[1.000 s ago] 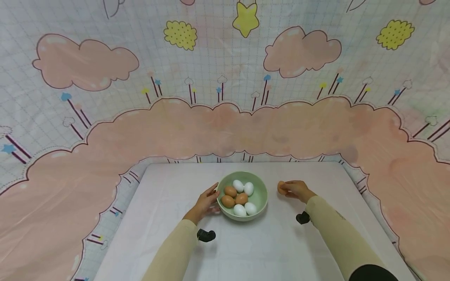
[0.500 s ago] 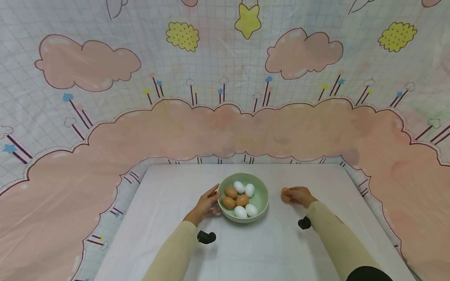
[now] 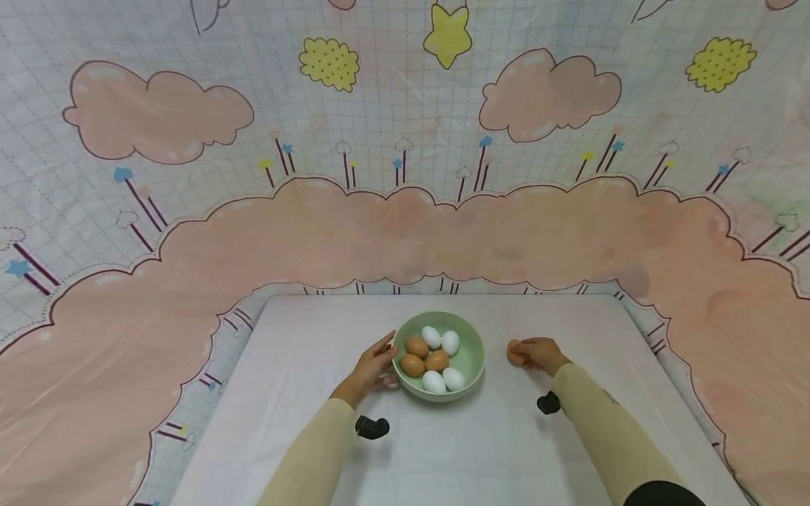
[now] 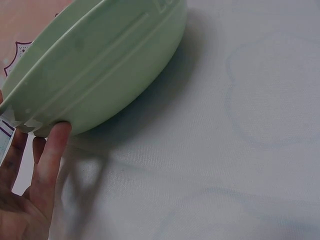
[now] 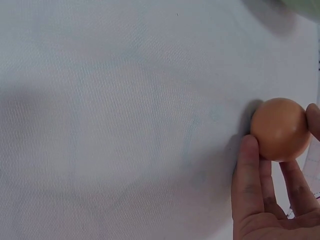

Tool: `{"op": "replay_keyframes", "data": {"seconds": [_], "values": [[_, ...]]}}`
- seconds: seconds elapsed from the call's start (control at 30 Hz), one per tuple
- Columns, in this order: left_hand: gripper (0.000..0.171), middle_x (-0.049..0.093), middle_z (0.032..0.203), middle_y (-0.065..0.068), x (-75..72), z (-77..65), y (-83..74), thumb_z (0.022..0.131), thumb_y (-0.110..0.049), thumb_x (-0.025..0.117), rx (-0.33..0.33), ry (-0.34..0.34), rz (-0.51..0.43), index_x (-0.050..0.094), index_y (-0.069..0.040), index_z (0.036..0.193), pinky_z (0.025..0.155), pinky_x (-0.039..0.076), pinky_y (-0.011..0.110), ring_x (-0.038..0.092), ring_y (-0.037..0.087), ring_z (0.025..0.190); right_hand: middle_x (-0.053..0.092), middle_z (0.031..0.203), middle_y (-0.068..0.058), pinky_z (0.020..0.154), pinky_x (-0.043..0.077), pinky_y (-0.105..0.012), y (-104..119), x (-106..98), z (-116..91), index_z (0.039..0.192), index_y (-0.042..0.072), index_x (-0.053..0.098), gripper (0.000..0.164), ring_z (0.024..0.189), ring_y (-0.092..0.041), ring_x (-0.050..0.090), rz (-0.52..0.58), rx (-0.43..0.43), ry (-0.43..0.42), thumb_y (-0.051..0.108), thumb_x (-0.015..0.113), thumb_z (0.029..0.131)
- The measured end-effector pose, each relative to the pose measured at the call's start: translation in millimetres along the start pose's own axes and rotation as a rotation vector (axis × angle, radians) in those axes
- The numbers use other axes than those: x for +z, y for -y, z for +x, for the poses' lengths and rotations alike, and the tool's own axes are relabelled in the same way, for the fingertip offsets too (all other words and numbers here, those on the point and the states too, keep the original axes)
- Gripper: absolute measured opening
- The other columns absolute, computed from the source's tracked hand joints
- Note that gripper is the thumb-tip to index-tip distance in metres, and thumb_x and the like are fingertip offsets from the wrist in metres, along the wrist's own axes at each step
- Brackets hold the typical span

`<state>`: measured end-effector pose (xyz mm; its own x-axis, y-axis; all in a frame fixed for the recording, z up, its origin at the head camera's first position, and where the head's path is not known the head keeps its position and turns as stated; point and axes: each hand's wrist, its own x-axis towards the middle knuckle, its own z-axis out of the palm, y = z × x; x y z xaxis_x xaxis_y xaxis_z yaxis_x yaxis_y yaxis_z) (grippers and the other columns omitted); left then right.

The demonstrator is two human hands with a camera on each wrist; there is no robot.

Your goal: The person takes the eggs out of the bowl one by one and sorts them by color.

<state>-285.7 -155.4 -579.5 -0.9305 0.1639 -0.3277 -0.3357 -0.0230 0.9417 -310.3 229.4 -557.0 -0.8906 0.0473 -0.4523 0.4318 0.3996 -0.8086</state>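
Observation:
A pale green bowl (image 3: 470, 360) stands on the white-covered table, holding three brown eggs (image 3: 413, 365) and several white eggs (image 3: 432, 337). My left hand (image 3: 367, 369) touches the bowl's left side; in the left wrist view its fairly straight fingers (image 4: 55, 155) lie against the outer wall near the rim. To the right of the bowl, my right hand (image 3: 541, 353) pinches another brown egg (image 5: 280, 130) between thumb and fingers, at or close to the tabletop. Part of that egg is hidden behind the fingers in the head view.
A white cloth covers the table (image 3: 455, 457), whose far edge meets a patterned backdrop (image 3: 443, 232) with clouds and stars. Each wrist carries a small black device (image 3: 372, 426). In the right wrist view the bowl's edge (image 5: 305, 7) shows at the upper right corner.
My right hand, with the brown egg, has shifted slightly right and nearer to me, mostly in the first half second. My left hand stays against the bowl.

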Motion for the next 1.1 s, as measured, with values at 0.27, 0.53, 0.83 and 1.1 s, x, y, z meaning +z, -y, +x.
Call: {"op": "replay_keyframes", "data": {"seconds": [0.27,0.53,0.83,1.1], "values": [[0.055,0.027,0.159,0.02,-0.2,1.7,1.8,0.103,-0.028,0.054,0.004,0.0,0.001,0.035,-0.023,0.154,0.084,0.059,0.05,0.045,0.043,0.133,0.05,0.136,-0.031,0.08,0.058,-0.027,-2,-1,3,0.136,-0.014,0.046,0.06,0.101,-0.023,0.061,0.011,0.024,0.006,0.022,0.067,0.093],[0.055,0.028,0.158,0.019,0.8,1.0,2.3,0.103,-0.028,0.054,0.007,0.004,0.003,0.034,-0.024,0.154,0.084,0.059,0.05,0.048,0.041,0.131,0.055,0.132,-0.028,0.078,0.058,-0.025,-3,-1,2,0.136,-0.013,0.047,0.061,0.1,-0.021,0.062,0.026,0.044,-0.009,0.023,0.068,0.093],[0.056,0.029,0.157,0.021,0.5,1.6,3.2,0.103,-0.029,0.053,0.01,0.011,0.011,0.033,-0.022,0.155,0.085,0.058,0.05,0.049,0.039,0.13,0.056,0.132,-0.026,0.087,0.057,-0.03,-1,-3,-2,0.138,-0.015,0.044,0.061,0.109,-0.027,0.06,0.061,0.039,-0.002,0.021,0.066,0.095],[0.056,0.031,0.157,0.019,0.2,1.9,1.2,0.103,-0.03,0.053,0.002,0.005,0.014,0.033,-0.023,0.155,0.085,0.058,0.049,0.05,0.036,0.129,0.045,0.141,-0.029,0.093,0.055,-0.031,9,-14,-6,0.139,-0.014,0.042,0.063,0.123,-0.037,0.052,0.029,0.015,0.001,0.023,0.065,0.095]]}}
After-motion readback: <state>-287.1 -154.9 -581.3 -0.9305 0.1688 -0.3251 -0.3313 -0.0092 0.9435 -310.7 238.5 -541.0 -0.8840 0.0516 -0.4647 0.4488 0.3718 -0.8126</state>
